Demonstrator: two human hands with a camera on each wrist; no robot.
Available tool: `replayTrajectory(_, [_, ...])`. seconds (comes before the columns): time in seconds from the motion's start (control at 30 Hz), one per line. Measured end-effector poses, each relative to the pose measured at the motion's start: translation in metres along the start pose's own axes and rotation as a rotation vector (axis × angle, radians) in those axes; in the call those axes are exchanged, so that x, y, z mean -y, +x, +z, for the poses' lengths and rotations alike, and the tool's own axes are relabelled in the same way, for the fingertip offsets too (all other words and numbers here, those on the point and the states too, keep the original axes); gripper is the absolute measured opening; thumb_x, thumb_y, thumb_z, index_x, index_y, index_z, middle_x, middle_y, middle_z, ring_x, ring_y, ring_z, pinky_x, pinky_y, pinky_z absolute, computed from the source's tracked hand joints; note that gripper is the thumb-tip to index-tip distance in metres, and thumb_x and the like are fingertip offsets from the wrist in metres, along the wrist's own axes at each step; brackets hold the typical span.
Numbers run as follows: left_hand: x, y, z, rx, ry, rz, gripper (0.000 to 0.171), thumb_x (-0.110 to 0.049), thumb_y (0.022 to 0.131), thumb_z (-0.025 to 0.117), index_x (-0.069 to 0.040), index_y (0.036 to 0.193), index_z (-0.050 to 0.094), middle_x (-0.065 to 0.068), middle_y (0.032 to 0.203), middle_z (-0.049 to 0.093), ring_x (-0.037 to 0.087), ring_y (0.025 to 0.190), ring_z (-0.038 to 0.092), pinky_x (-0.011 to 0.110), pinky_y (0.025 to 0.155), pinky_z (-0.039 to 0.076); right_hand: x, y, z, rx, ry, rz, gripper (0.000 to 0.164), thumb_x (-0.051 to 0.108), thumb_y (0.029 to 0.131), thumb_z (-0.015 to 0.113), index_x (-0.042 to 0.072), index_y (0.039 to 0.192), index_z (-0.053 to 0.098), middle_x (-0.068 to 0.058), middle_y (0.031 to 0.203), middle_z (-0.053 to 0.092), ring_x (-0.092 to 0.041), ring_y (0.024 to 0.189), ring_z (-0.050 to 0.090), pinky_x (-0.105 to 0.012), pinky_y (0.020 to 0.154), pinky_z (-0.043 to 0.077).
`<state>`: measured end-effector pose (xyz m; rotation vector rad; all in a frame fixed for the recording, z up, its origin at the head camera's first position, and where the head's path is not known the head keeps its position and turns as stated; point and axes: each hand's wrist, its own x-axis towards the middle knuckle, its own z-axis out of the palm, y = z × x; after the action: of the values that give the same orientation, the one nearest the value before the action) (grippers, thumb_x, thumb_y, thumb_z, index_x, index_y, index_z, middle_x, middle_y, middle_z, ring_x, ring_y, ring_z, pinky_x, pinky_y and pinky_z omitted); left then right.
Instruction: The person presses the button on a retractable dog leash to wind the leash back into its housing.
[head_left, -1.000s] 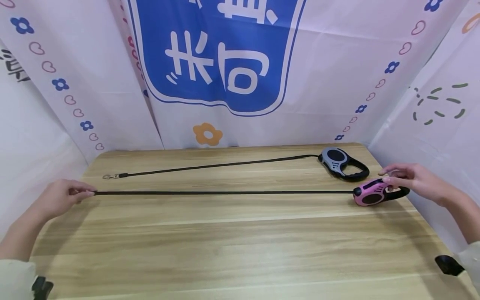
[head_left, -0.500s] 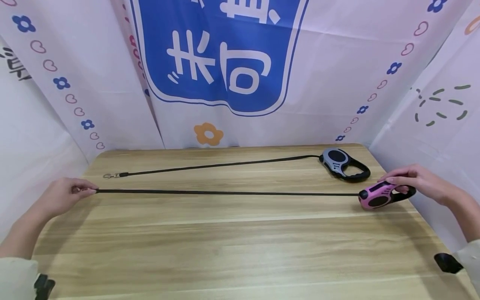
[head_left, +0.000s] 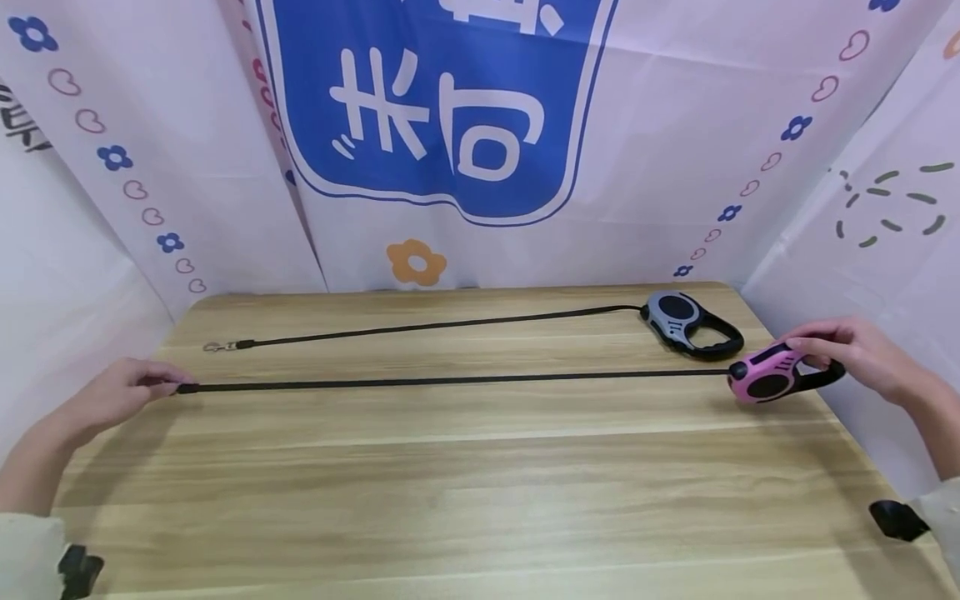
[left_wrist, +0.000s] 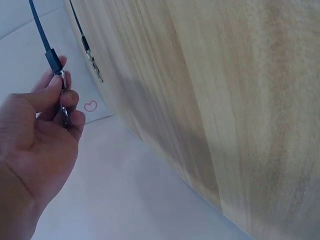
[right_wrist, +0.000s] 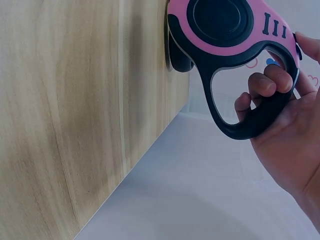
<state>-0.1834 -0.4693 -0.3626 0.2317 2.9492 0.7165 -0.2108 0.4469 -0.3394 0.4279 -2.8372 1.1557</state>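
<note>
My right hand [right_wrist: 295, 120] grips the black looped handle of a pink retractable dog leash [head_left: 769, 375], with several fingers through the loop. From its casing a black cord [head_left: 450, 381] stretches nearly straight across to the left side. There my left hand [head_left: 120, 393] pinches the metal snap hook [left_wrist: 64, 107] at the cord's end, thumb against fingers, partly covering the hook. Behind the taut cord, a grey-blue retractable leash [head_left: 678, 321] lies on the table at the far right. Its own cord runs left to a silver snap hook [left_wrist: 94, 65] lying near the left edge.
The wooden table [head_left: 480, 500] has a rounded back edge. A white cloth backdrop [head_left: 637, 167] with a blue printed sign hangs behind it, and white cloth stands at both sides. Both hands are close to the table's side edges.
The pink leash and my right hand have shifted a little to the right and up in the view. My left hand has drifted slightly left, with the cord still taut. The grey-blue leash stays put.
</note>
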Motion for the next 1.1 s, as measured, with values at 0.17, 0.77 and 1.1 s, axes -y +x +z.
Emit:
replayTrajectory(0.17, [0.005, -0.003, 0.004, -0.105, -0.024, 0.023, 0.019, 0.007, 0.097, 0.063, 0.016, 0.113, 0.07, 0.026, 0.099, 0.074, -0.008, 0.077, 0.058, 0.022, 0.061, 0.052, 0.001, 0.002, -0.001, -0.017, -0.008, 0.008, 0.028, 0.002, 0.1, 0.061, 0.022, 0.098, 0.081, 0.009, 0.079, 0.067, -0.005, 0.076, 0.054, -0.019, 0.066, 0.039])
replayTrajectory(0.77, [0.007, -0.012, 0.003, -0.162, 0.005, -0.028, 0.026, -0.013, 0.1, 0.07, 0.012, 0.107, 0.073, 0.005, 0.077, 0.07, 0.01, 0.061, 0.052, 0.028, 0.052, 0.046, -0.006, 0.0, 0.0, -0.089, 0.105, -0.03, 0.034, -0.002, 0.101, 0.059, 0.023, 0.093, 0.08, 0.001, 0.064, 0.055, -0.012, 0.065, 0.048, -0.027, 0.06, 0.033])
replayTrajectory(1.1, [0.019, -0.017, -0.003, -0.113, -0.2, 0.016, 0.016, 0.008, 0.1, 0.06, 0.016, 0.108, 0.071, -0.016, 0.086, 0.074, 0.005, 0.07, 0.063, 0.021, 0.06, 0.052, -0.008, -0.001, -0.002, -0.103, 0.102, -0.027, 0.036, -0.003, 0.1, 0.059, 0.025, 0.092, 0.081, 0.002, 0.066, 0.058, -0.011, 0.066, 0.049, -0.026, 0.059, 0.034])
